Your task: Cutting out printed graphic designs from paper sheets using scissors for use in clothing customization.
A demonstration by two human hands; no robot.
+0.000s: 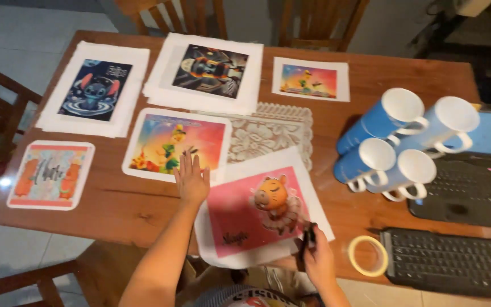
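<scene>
My left hand point(191, 179) lies flat with fingers spread on the lower right corner of a white-bordered print of a colourful fairy scene point(169, 143). Beside it a white sheet with a pink picture of an orange cartoon animal point(254, 213) lies tilted at the table's front edge. At that sheet's lower right corner my right hand point(316, 258) is closed around a small dark object point(308, 241); what it is I cannot make out.
On the wooden table point(126, 204) lie a blue-creature print point(95, 88), a dark print point(210, 69), a small print point(309, 79), an orange print point(50, 173) and a lace mat point(265, 133). Stacked blue mugs point(402, 142), a tape roll point(367, 256), a keyboard point(450, 261) and a laptop point(473, 182) fill the right.
</scene>
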